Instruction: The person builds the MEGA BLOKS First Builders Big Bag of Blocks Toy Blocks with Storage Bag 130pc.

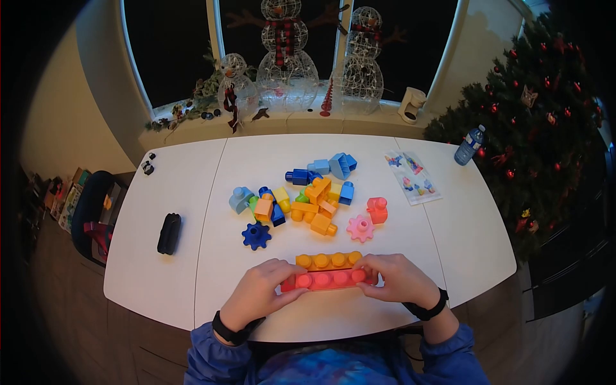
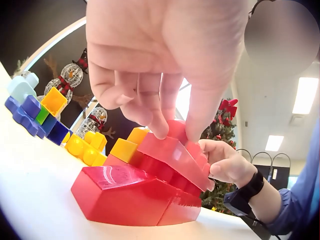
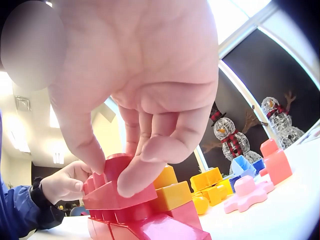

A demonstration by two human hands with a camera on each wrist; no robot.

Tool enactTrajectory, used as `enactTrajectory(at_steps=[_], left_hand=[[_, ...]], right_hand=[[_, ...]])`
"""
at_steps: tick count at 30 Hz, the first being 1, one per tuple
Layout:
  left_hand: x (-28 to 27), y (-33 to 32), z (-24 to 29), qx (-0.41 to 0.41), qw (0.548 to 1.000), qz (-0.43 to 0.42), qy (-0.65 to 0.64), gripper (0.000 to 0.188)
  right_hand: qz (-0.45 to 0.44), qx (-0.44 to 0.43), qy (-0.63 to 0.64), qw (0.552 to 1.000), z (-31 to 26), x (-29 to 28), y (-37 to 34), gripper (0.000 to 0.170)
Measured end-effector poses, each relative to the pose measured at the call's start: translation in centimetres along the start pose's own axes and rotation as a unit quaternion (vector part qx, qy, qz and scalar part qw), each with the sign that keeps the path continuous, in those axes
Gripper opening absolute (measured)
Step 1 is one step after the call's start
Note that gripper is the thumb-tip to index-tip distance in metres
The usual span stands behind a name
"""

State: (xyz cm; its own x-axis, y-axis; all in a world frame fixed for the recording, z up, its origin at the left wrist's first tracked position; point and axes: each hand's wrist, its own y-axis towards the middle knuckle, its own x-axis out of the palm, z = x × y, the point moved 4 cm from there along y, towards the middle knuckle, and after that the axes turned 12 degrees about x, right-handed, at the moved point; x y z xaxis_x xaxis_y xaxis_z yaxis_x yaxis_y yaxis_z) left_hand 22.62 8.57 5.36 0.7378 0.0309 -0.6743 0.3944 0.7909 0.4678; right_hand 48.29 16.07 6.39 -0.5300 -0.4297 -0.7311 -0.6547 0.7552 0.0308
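Head view: left hand and right hand pinch opposite ends of pink block, above red base on desk, beside orange row. Likely seating step; next calls for stud alignment, even pressure.

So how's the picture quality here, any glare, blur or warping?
Head view: white table edges bow, corners go black; left wrist view: shiny glare on the lower red block, ceiling lights washed out, round patch at upper right blurred; right wrist view: lights blown out too, blurred patch at upper left.
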Motion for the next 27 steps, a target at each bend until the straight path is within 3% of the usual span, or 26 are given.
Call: enactTrajectory(at_steps=[19, 25, 27], left_hand=[[0.9, -0.7, -0.9, -0.055, 0.998, -0.036, 0.02, 0.03], [0.6, -0.4, -0.3, -0.013, 0.997, -0.022, 0.067, 0.038], [0.1, 0.2, 0.4, -0.03, 0.998, 0.021, 0.055, 0.045]], right_hand=[[-0.012, -0.016, -0.018, 1.0, 1.0, 0.7, 0.0, 0.019], [0.0, 0.016, -0.054, 0.998, 0.9, 0.3, -0.3, 0.029], [0.037, 0.022, -0.049, 0.998, 0.4, -0.3, -0.3, 0.037]])
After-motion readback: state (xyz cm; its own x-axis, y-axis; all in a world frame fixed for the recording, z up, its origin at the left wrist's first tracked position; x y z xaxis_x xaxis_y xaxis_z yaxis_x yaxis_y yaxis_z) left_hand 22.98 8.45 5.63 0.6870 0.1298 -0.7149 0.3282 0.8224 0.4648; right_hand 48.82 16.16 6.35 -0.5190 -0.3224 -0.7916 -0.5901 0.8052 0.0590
